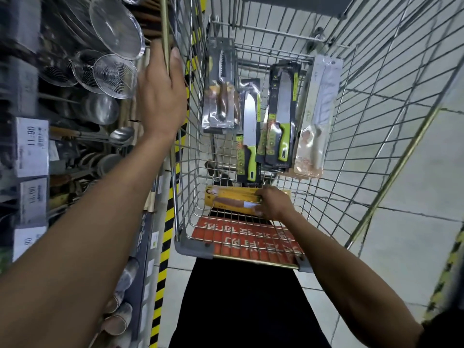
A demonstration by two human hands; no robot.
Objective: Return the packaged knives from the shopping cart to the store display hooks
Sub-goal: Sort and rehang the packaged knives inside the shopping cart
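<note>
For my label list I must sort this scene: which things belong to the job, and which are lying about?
Job: silver wire shopping cart, its rim held by left hand; yellow-card packaged knife, gripped by right hand; two green-handled knives in black packs; brown-handled serrated knife pack; pale-packed knife.
Lying about: round wire-mesh strainers; steel ladle; white price tags.

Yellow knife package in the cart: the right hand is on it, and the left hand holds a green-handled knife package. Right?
No. The head view shows the left hand gripping the cart's side rim, not a green-handled knife package. The right hand is on the yellow knife package, as stated.
</note>
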